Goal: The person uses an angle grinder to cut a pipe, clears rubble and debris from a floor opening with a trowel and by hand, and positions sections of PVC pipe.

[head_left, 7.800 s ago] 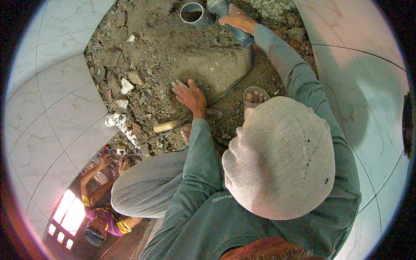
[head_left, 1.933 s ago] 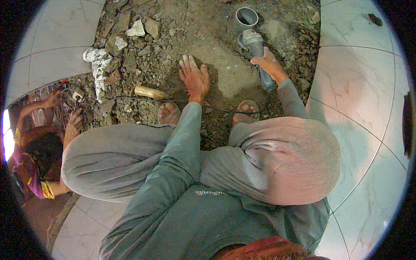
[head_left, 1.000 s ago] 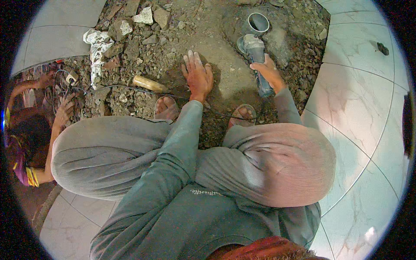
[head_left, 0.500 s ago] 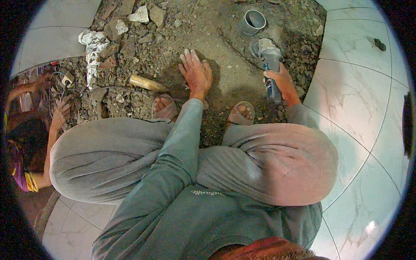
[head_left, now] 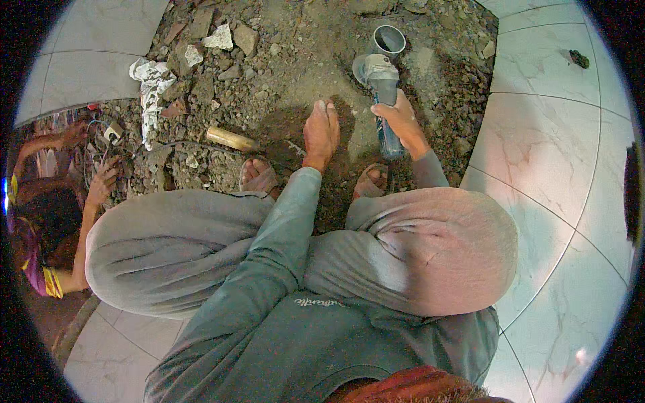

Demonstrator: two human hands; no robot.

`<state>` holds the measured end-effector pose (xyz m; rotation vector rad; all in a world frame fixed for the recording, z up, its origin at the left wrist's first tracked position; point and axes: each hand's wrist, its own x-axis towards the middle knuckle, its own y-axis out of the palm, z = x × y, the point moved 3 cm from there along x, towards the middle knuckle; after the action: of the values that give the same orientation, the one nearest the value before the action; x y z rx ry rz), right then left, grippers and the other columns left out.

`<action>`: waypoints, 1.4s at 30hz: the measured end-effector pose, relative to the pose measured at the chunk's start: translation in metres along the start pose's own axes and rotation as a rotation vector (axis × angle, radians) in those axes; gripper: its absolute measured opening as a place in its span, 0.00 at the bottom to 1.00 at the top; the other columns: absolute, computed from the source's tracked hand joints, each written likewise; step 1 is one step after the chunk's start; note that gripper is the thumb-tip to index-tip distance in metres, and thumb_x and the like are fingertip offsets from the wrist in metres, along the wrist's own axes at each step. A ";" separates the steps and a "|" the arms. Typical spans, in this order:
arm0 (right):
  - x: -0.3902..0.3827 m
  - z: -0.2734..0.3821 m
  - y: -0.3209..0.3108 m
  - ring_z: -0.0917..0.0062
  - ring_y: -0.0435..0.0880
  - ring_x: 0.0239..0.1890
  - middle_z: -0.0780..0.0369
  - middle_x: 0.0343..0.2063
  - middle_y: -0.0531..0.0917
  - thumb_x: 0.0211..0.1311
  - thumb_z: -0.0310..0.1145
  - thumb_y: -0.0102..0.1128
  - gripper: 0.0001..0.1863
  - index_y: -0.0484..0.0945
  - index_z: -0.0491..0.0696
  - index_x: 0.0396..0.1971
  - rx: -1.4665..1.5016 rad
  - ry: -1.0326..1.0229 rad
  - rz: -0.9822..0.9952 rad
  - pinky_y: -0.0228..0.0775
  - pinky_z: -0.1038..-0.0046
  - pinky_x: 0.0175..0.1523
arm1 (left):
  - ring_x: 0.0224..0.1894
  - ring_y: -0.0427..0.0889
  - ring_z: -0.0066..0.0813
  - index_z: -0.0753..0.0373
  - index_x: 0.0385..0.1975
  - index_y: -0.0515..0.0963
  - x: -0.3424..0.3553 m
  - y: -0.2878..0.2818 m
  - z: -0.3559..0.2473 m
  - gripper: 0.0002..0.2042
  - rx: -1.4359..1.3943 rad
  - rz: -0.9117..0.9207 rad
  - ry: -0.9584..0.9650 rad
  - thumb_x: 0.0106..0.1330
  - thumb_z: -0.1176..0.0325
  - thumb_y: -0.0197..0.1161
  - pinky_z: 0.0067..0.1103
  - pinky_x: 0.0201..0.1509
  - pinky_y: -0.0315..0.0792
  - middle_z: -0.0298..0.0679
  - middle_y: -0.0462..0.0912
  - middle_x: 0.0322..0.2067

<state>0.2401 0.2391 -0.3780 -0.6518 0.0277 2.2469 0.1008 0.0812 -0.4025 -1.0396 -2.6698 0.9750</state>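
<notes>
My right hand (head_left: pixel 404 125) is wrapped round the body of an angle grinder (head_left: pixel 385 93). The grinder's grey head and disc point away from me, just in front of a metal cup (head_left: pixel 390 40). To the left of the grinder, my left hand (head_left: pixel 322 134) hovers over or rests on the bare dirt. Its fingers are drawn together, and nothing shows in them. A short cylinder of tan, wood-like material (head_left: pixel 231 139) lies on the dirt left of this hand, close to my left foot.
Dirt and rubble (head_left: pixel 269 64) fill a patch bordered by pale floor tiles (head_left: pixel 537 141). White crumpled paper (head_left: pixel 151 84) and broken stones (head_left: pixel 218 37) lie at the far left. Another person's hand (head_left: pixel 104 178) works near a white plug or socket (head_left: pixel 113 131) with a cable.
My right hand has moved the grinder left, closer to my left hand. My left hand has gone from spread fingers to fingers drawn together, and shifted slightly right.
</notes>
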 end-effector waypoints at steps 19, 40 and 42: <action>0.087 0.002 0.053 0.65 0.79 0.43 0.53 0.40 0.79 0.45 0.42 0.69 0.32 0.70 0.39 0.47 0.021 -0.073 -0.135 0.70 0.64 0.49 | 0.46 0.79 0.42 0.71 0.52 0.72 0.005 0.015 -0.011 0.25 -0.374 0.314 -0.017 0.78 0.51 0.44 0.36 0.54 0.71 0.54 0.80 0.44; 0.112 -0.002 0.064 0.49 0.72 0.61 0.40 0.57 0.72 0.44 0.50 0.69 0.48 0.63 0.30 0.60 0.115 -0.045 -0.191 0.64 0.59 0.64 | 0.53 0.78 0.40 0.73 0.68 0.61 0.016 0.013 -0.036 0.34 -0.432 0.303 -0.184 0.73 0.51 0.55 0.30 0.57 0.72 0.52 0.75 0.56; 0.114 -0.002 0.061 0.49 0.72 0.60 0.40 0.56 0.73 0.44 0.50 0.69 0.48 0.63 0.30 0.59 0.110 -0.027 -0.158 0.65 0.59 0.63 | 0.55 0.77 0.40 0.74 0.67 0.62 0.015 0.011 -0.042 0.33 -0.264 0.349 -0.089 0.70 0.55 0.61 0.31 0.59 0.70 0.52 0.77 0.56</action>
<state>0.1341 0.2744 -0.4439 -0.5453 0.0834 2.0858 0.1092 0.1187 -0.3776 -1.5940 -2.8021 0.7417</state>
